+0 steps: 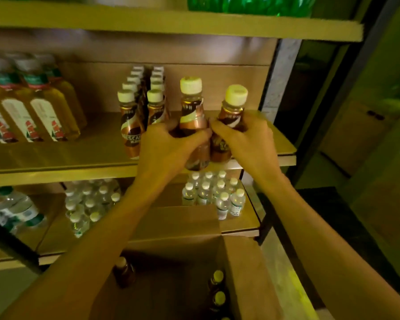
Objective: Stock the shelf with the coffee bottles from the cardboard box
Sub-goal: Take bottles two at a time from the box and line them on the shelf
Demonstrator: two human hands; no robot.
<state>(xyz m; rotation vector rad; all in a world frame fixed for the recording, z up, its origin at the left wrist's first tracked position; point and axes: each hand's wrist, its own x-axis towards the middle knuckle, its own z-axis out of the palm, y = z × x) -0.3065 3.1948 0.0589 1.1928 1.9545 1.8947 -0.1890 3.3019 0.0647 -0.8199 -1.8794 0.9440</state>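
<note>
As the left hand (164, 146) grips one coffee bottle (191, 107) and the right hand (247, 139) grips the neighbour bottle (232, 107) at the shelf (79, 155) front edge, bare board lies open at twelve o'clock, the cardboard box (247, 273) at six.

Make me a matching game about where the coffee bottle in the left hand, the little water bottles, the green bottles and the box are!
Things:
1. coffee bottle in the left hand
2. small water bottles
3. green bottles
4. cardboard box

Places:
A. on the top shelf
B. open, at the bottom of the view
C. held up at the front edge of the middle shelf
D. on the lower shelf

Pairs: 1-C, 2-D, 3-A, 4-B
</note>
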